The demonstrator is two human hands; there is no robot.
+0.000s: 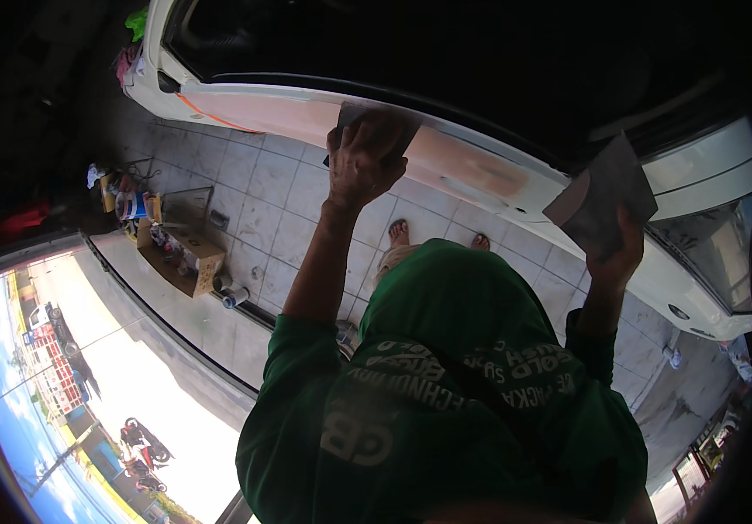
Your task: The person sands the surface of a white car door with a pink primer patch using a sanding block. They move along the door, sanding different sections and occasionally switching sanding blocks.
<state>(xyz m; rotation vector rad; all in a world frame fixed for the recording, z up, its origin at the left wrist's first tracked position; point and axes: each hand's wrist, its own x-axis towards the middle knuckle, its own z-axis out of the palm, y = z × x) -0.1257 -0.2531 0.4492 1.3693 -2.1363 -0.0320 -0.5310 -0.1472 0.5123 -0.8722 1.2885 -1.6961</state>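
Note:
My left hand (363, 166) is closed on a dark sheet of sandpaper (404, 133), pressed flat against the upper side of a white car (297, 112). Its fingers lie over the sheet and partly hide it. Farther right, my right hand (618, 249) grips the lower edge of a larger dark grey square of sandpaper (607, 194), held up in front of the car's rear side. Pinkish filler patches (472, 166) show on the car's panels, on both sides of my left hand.
Below the car runs a tiled floor (267, 179), where my sandalled feet stand. A cardboard box (188, 262) with loose items stands at the left, a can (234, 298) beside it. A glass-windowed panel (171, 301) lies nearer. A motorcycle (144, 445) and truck (53, 349) are outside.

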